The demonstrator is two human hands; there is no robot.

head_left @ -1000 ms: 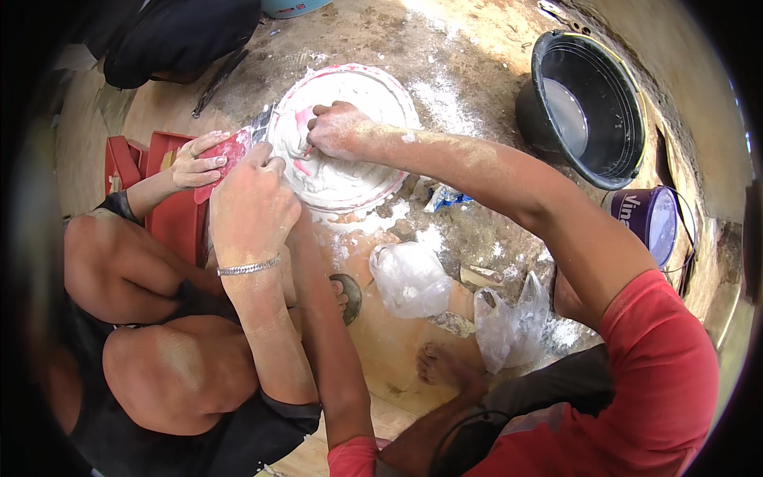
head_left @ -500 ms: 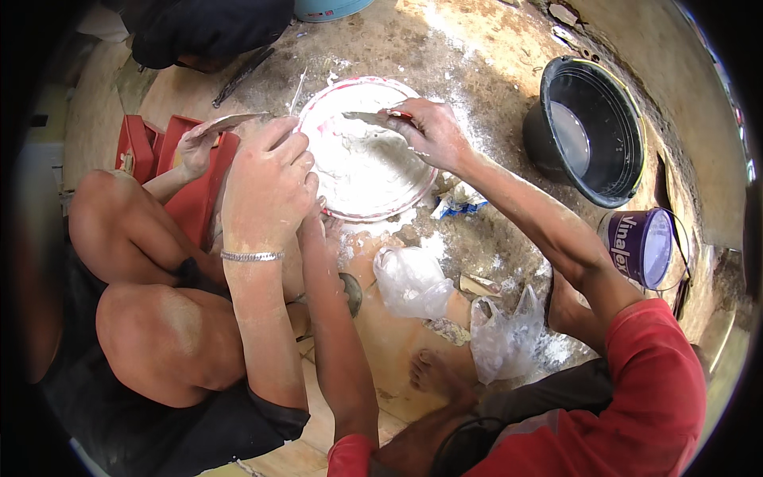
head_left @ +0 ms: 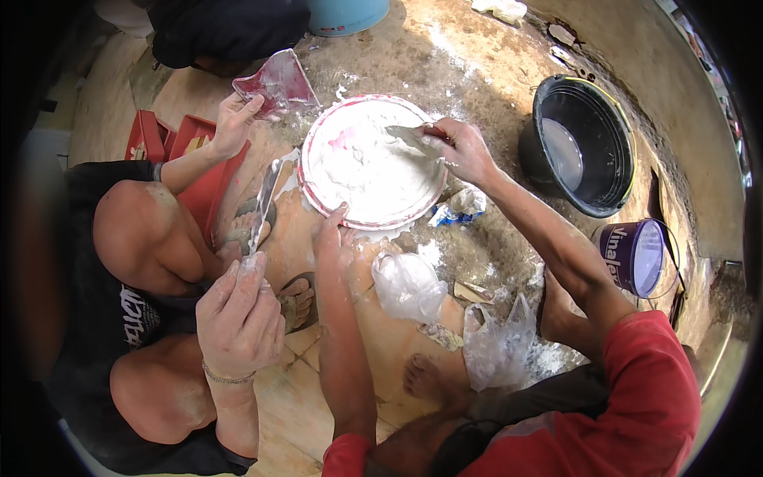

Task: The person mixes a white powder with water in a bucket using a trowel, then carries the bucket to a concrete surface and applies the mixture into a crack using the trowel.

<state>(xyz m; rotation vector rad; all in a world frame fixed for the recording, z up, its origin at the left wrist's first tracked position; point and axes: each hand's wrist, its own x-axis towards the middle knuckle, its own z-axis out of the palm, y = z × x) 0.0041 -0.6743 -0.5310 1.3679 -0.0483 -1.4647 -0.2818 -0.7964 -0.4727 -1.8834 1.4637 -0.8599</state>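
Note:
A round, shallow tub (head_left: pixel 372 226) with a red-edged rim holds thick white paste (head_left: pixel 362 171). My left hand (head_left: pixel 332 232) grips its near-left rim, a finger over the edge. In my right hand (head_left: pixel 465 151) is a putty knife (head_left: pixel 409 137), its blade at the paste on the tub's right side. On the left a co-worker sits facing the tub. The co-worker's left hand (head_left: pixel 234 123) holds up a paste-smeared red spreader (head_left: pixel 278 83); their right hand (head_left: pixel 241 322) pinches a thin, paste-coated blade (head_left: pixel 264 199), seen edge-on.
A black bucket (head_left: pixel 534 143) with whitish liquid stands at right, a purple pail (head_left: pixel 632 250) nearer. Plastic bags (head_left: pixel 409 282) lie by my feet, a crumpled wrapper (head_left: pixel 459 207) beside the tub. Red trays (head_left: pixel 191 131) sit at far left, a light-blue bucket (head_left: pixel 347 17) at the top.
My right hand and putty knife have shifted right across the paste. The co-worker's right hand has drawn back from the tub toward the lower left; their left hand has risen with the red spreader.

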